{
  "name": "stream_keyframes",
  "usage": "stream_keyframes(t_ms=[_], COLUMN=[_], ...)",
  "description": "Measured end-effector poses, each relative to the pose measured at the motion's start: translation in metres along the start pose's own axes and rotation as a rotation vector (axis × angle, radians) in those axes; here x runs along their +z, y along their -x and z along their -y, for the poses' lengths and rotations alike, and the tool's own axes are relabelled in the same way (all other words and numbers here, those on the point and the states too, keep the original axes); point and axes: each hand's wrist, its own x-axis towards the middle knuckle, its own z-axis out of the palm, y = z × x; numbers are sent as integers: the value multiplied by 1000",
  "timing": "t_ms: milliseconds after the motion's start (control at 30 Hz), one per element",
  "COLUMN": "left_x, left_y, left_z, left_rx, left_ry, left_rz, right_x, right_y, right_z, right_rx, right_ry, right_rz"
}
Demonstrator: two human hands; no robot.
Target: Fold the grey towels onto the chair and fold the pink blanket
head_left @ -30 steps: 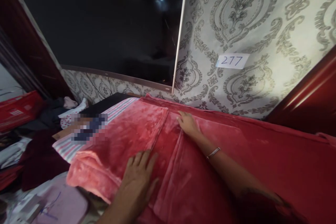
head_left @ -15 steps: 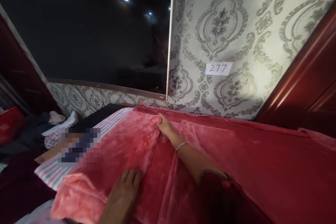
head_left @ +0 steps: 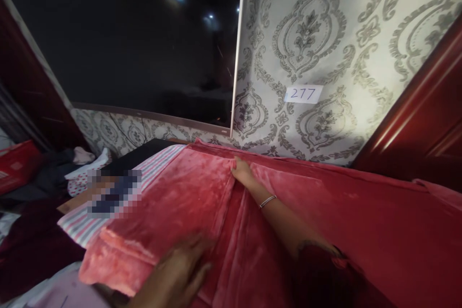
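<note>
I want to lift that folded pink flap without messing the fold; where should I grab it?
Take the folded flap by its two corners on the loose edge running between the right hand and left hand, coming from the right, since its left side is the thick fold.

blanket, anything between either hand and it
Nothing visible. The left hand lies flat on the pink blanket near its folded front edge, and the right hand touches the fold's far corner by the wall. Both rest directly on the fabric.
</note>
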Motion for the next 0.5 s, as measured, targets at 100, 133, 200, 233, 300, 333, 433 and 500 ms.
stream_keyframes(t_ms=[100,133,200,233,300,333,433,500], left_x=[-33,-37,-34,-28,-12,-4,6,1], left_y=[-9,-12,-15,-15,-12,-9,-2,-1], left_z=[22,32,52,60,73,76,79,81], left_rx=[-56,-107,-237,-315,-447,-488,-531,-520], left_ry=[-16,-89,-252,-308,-344,-337,-302,-269], left_rz=[-112,-157,-186,-159,-50,9,100,116], right_x=[-7,-6,1,7,21,28,38,33], right_y=[19,27,45,53,66,70,71,69], right_z=[16,20,23,22,16,12,6,9], right_rx=[-149,-224,-338,-355,-345,-330,-310,-296], right_ry=[100,139,207,228,256,264,269,273], right_rz=[-46,-53,0,63,202,254,301,328])
